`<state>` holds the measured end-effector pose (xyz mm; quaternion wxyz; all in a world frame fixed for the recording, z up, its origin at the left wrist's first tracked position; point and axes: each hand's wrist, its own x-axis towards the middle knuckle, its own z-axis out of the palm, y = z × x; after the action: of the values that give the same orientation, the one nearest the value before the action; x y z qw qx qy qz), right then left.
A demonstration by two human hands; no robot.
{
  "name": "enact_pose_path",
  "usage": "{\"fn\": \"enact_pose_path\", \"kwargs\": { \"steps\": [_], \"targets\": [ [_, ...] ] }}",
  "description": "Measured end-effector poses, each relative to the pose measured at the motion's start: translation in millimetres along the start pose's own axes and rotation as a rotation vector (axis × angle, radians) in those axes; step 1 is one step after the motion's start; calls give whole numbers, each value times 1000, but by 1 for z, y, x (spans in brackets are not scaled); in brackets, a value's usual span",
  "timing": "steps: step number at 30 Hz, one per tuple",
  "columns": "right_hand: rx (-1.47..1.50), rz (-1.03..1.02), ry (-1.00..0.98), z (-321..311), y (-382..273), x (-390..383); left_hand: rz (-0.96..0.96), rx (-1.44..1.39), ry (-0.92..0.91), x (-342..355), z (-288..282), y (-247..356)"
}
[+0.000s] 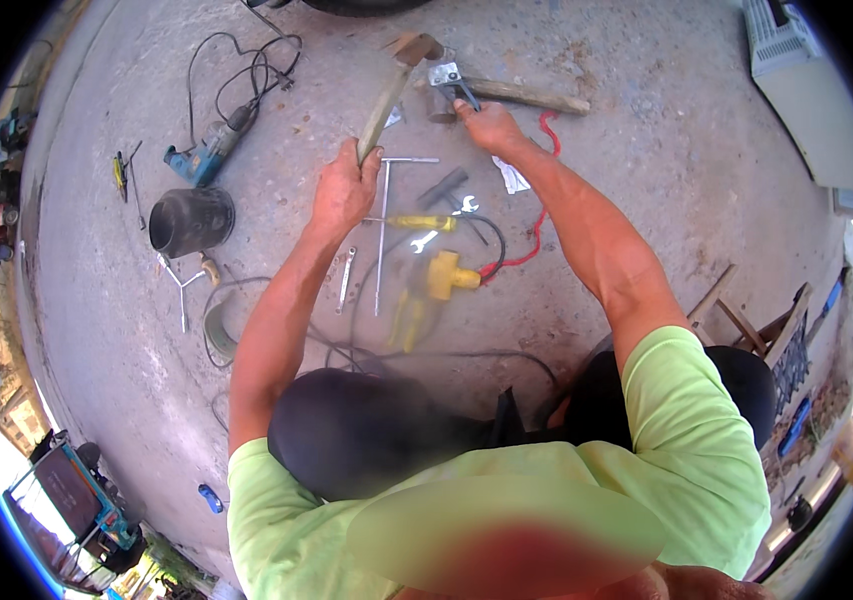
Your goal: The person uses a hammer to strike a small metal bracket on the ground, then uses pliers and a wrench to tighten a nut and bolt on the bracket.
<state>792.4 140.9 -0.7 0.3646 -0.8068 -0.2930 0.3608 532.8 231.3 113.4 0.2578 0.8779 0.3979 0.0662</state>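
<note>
My left hand [346, 188] is closed around the wooden handle of a hammer [382, 112], whose rusty head is raised just left of a small metal bracket [443, 74]. My right hand [489, 126] grips that silvery bracket by its dark lower part, over the head of a second hammer. This sledgehammer [528, 95] lies on the ground with its wooden handle pointing right. Whether the bracket touches the sledgehammer's head, I cannot tell. Between my forearms lie a T-handle wrench [382, 240], a yellow-handled screwdriver [421, 222] and a combination wrench [345, 280].
A blue corded power tool [201, 158] and a black pot [191, 220] are on the left, near a Y-shaped wrench [183, 290]. A yellow socket connector [449, 275] with a red cord [544, 215] lies before my knees. A pale appliance casing [808, 115] stands far right.
</note>
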Motion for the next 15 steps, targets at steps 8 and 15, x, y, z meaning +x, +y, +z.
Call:
{"fn": "enact_pose_path", "kwargs": {
  "steps": [8,15],
  "targets": [
    [-29,37,2,-5,-4,-8,-32,-144,33,-5,-21,28],
    [-22,7,31,-4,-9,-13,-82,-78,-88,-5,6,-14]
  ]
}}
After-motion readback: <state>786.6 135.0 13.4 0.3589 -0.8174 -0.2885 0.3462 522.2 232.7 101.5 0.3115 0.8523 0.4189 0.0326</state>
